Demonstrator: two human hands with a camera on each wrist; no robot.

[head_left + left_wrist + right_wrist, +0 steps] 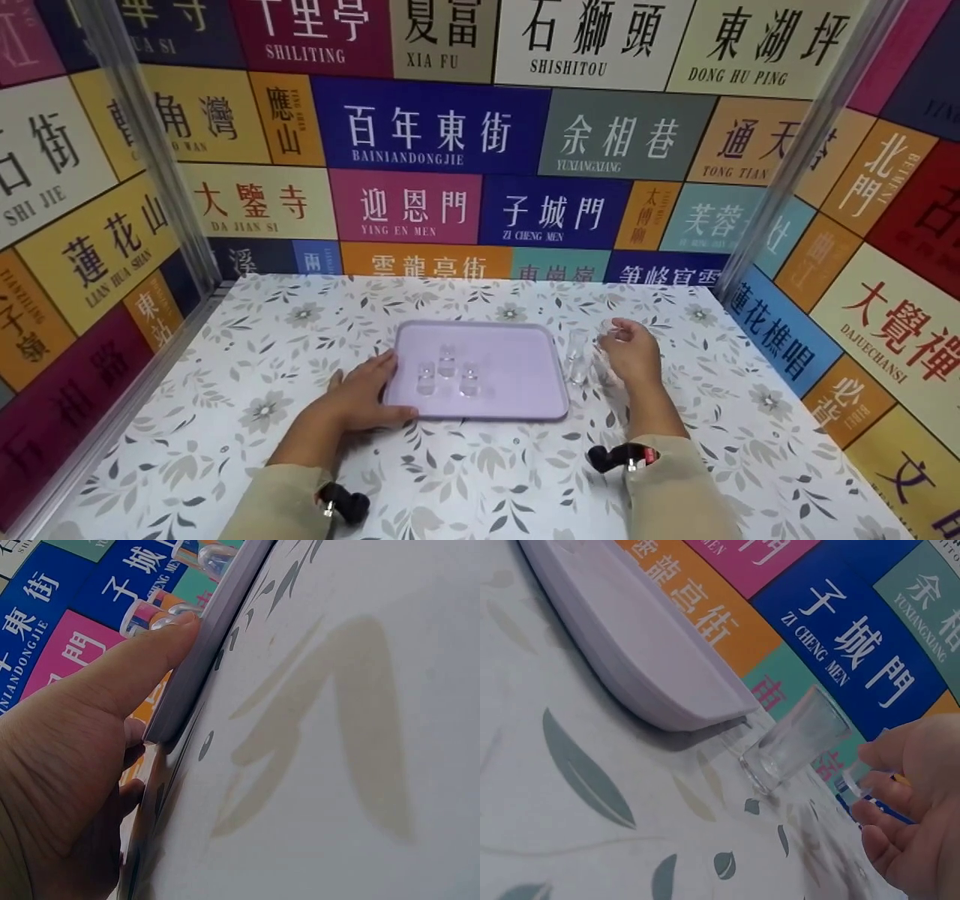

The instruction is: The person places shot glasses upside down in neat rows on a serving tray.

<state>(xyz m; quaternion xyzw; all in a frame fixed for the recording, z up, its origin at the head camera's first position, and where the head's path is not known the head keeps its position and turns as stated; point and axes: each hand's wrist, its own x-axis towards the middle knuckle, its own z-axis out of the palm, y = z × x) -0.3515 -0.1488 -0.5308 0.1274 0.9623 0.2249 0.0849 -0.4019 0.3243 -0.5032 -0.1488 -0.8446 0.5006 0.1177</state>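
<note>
A lilac tray (pixel 517 367) lies on the table with three small clear shot glasses (pixel 448 361) standing on its left half. My left hand (pixel 360 397) holds the tray's near left corner, its thumb (pixel 161 652) along the front rim and its fingers at the left side. Right of the tray, my right hand (pixel 634 356) pinches a clear shot glass (pixel 855 778) between thumb and fingers, which partly hide it. Close by, between that hand and the tray, stands another clear shot glass (pixel 799 739).
The table (pixel 300 480) has a white cloth with a grey and beige leaf print. Panels with colourful place-name signs (pixel 431 127) rise behind it and on both sides. Clear upright edges (pixel 776 165) stand at the back corners.
</note>
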